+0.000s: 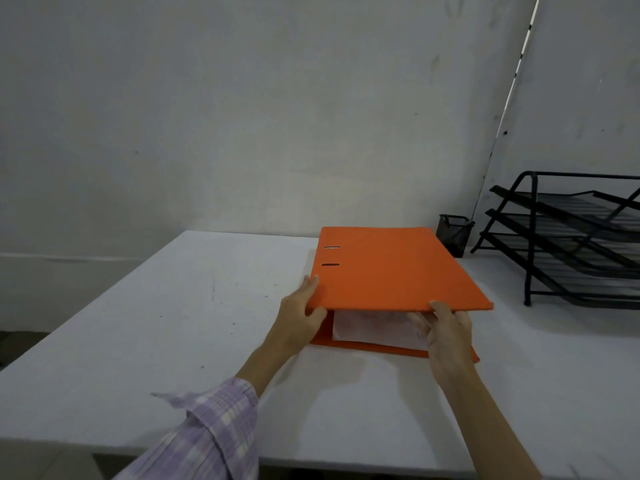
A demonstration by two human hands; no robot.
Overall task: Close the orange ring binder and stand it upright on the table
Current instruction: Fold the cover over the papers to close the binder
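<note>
An orange ring binder lies flat on the white table, right of centre. Its top cover hangs partly raised at the near edge, so white paper shows in the gap above the bottom cover. My left hand grips the near left corner of the top cover, thumb on the underside. My right hand holds the near edge of that cover further right, fingers curled over it. Two dark slots mark the cover near the spine side.
A black wire letter tray with three tiers stands at the right. A small black mesh pen cup sits behind the binder near the wall. The grey wall runs along the table's far edge.
</note>
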